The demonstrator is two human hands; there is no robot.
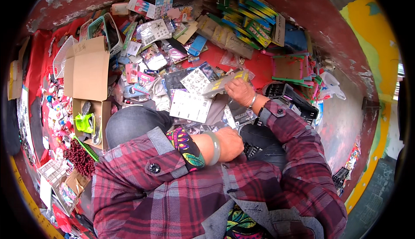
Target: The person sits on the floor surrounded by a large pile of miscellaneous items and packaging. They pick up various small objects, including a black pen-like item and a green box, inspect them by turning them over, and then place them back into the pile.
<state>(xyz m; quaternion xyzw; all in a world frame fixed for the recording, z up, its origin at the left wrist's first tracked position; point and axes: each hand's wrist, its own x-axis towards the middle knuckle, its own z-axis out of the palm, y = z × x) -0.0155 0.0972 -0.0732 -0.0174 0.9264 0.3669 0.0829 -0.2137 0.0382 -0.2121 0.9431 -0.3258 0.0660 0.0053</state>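
Observation:
My right hand (240,92) grips the near right end of a flat clear-and-yellow pack (219,84), tilted over a pile of flat sheets. Beside that pack lie a white sheet with dark line patterns (197,82) and a white printed card (190,106). My left hand (231,144) rests low in front of my body, above my lap, with a pale green bangle (214,148) at the wrist. Its fingers curl downward out of sight, so anything in them is hidden. A dark printed packet (240,114) lies between the two hands.
An open cardboard box (86,68) holding a bright green item (84,122) stands at left. Dark red beads (80,156) lie nearby. Yellow-green boxes (255,18) are stacked at the back, pink-and-green frames (290,68) at right. A black basket (298,103) stands by my right arm.

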